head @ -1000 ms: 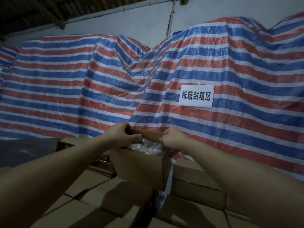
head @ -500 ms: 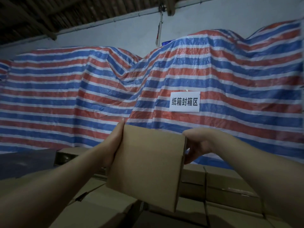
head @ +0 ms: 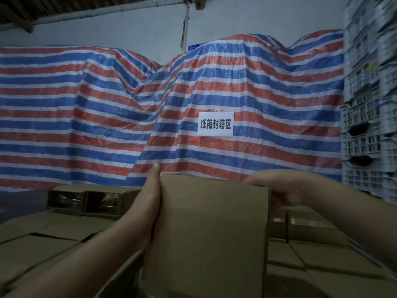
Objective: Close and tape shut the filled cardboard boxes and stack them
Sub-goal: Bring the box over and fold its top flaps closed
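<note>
- A red, white and blue striped tarpaulin (head: 107, 117) hangs behind stacked brown cardboard boxes (head: 38, 244).
- My left hand (head: 150, 203) presses flat, fingers straight, at nine o'clock on the plain brown cardboard box (head: 210, 237).
- My right hand (head: 277, 190) grips its three o'clock edge.

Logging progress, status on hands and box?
Left hand flat against cardboard box. Right hand gripping far edge. Box lifted, no tape visible. Nothing blocking.

The rear is closed by a pale wall (head: 133, 26), below a dark timber roof (head: 64, 5) edged by a pipe (head: 107, 11). A red, blue and white striped tarpaulin (head: 86, 117) is draped over bulky heaps; a white sign (head: 215, 124) is fixed to it. Grey plastic crates (head: 369, 104) are stacked at the right. Lighting is dim.
</note>
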`<state>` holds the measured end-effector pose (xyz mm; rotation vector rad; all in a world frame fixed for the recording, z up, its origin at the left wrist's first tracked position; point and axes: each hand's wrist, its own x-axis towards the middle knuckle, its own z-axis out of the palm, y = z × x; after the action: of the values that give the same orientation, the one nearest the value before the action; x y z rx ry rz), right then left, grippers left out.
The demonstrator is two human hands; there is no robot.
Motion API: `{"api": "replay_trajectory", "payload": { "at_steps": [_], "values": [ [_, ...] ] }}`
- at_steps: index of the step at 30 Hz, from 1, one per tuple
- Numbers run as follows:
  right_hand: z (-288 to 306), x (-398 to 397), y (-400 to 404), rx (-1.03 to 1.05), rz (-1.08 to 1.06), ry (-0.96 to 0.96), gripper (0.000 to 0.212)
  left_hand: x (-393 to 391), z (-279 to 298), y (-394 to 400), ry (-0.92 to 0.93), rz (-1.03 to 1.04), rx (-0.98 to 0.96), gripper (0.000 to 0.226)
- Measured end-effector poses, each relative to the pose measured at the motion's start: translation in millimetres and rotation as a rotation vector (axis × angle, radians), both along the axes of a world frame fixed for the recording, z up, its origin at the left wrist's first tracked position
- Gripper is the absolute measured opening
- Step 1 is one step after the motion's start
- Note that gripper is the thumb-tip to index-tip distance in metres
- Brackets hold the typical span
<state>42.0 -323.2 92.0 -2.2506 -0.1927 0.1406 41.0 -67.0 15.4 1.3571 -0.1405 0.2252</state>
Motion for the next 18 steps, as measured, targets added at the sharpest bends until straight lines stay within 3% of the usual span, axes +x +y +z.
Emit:
{"api": "replay_trajectory", "payload": {
  "at_steps": [7, 12, 18],
  "values": [
    [-48.5, -56.7, -24.7, -0.040, -0.071, -0.013, 0.037, -68.8, -56.3, -36.4, 0.032, -0.028, -0.098, 0.069],
    [-93.5, -85.1, -44.4, -0.059, -0.074, -0.027, 0.032, -100.9, -101.8, -55.4, 0.095, -0.034, -0.153, 0.078],
    [-135.2, -96.8, -53.4, -0.028, -0.099, -0.037, 0.042, -108.2, -127.5, -65.6, 0.115, 0.020, -0.242, 0.049]
  ]
}}
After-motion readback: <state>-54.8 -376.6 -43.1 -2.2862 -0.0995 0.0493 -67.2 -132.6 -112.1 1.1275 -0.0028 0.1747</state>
